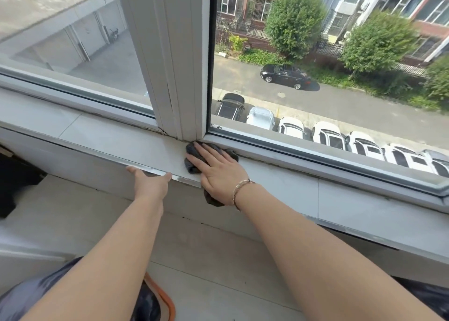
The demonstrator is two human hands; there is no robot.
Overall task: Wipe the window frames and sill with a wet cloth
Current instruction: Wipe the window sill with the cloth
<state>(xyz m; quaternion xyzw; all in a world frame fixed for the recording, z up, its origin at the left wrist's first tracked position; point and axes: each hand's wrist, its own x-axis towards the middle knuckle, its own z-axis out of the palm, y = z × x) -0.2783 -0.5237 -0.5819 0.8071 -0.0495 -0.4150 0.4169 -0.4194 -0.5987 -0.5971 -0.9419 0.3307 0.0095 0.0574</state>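
- The right hand (217,172) lies flat on a dark grey cloth (192,166), fingers straight and slightly spread, pressing it down onto the sill (116,138).
- The cloth sits on the sill right at the foot of the white upright frame post (179,60), its far edge touching the joint where the post meets the lower frame rail (315,153).
- Part of the cloth shows beyond the fingertips and to their left; another dark fold hangs over the sill's front edge beneath the wrist.
- A thin metallic bracelet (239,189) circles the right wrist.
- The left hand (150,178) rests against the front lip of the sill, just left of the cloth, with thumb and fingers spread apart and relaxed along the metal edge strip (145,169); it holds nothing.
- Dark grime lines the seam at the base of the post and runs along the rail to the right.
- The post's paint is cracked low on its left side.
- Through the right pane (340,77), a black car (284,75) stands on a road, with a row of mostly white parked cars (325,133) nearer the building and green trees (294,19) beyond.
- Through the left pane (73,34), a grey roof and a paved yard are visible.
- At the bottom edge, an orange-rimmed dark object (158,299) lies on the floor; what it is cannot be told.
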